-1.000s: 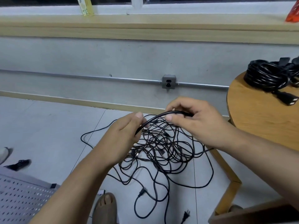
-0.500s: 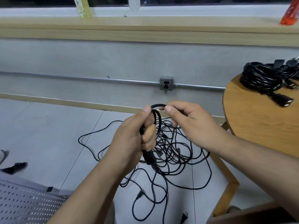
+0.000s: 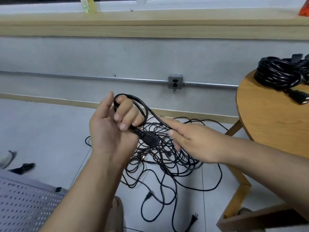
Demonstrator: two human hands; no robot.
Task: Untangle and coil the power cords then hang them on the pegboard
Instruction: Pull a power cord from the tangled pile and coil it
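Note:
A tangle of thin black power cords (image 3: 167,158) lies on the tiled floor below my hands. My left hand (image 3: 113,129) grips a small loop of thicker black cord (image 3: 142,108), with its connector end (image 3: 149,139) sticking out below the fingers. My right hand (image 3: 192,139) is just to the right, index finger stretched along the cord running out of the loop, the thumb pinching that cord. A white pegboard (image 3: 25,203) lies at the lower left.
A round wooden table (image 3: 267,119) stands at the right, carrying coiled black cords (image 3: 277,72). A wall socket (image 3: 175,81) sits on a metal conduit ahead. A loose plug (image 3: 194,218) lies near the table leg. A black item (image 3: 23,168) lies on the floor at left.
My left hand has turned palm toward me with the loop wrapped in its fingers. My right hand let go of the loop's top and slid down and right along the cord.

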